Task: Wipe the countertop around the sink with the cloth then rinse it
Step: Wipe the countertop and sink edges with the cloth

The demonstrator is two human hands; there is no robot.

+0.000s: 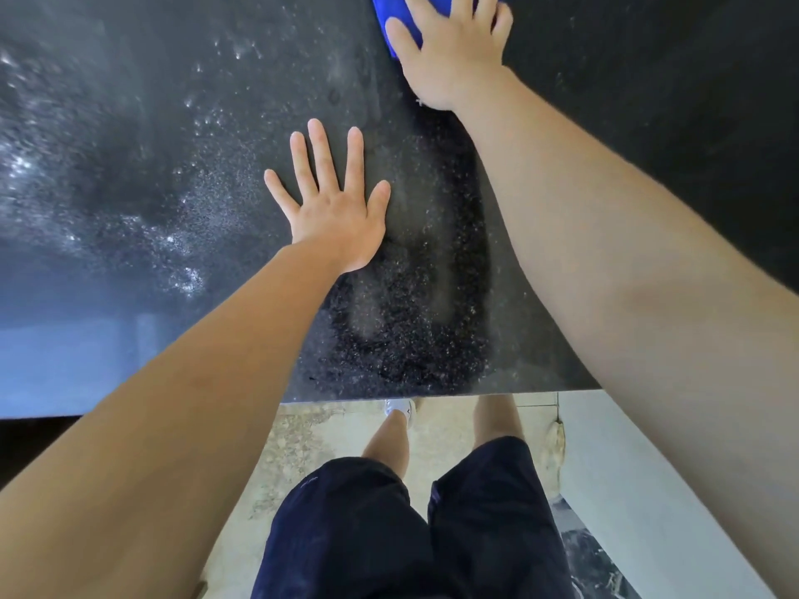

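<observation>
Pressing cloth (391, 6) far from countertop edge (432, 392)

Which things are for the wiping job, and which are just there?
For the job: blue cloth, right hand pressing on it, countertop, left hand flat on the countertop.
Just there: floor, white shoe, dark shorts.

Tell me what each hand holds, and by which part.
Neither grips anything. The right hand presses spread fingers flat on top of the blue cloth; the left hand lies open on the countertop.
</observation>
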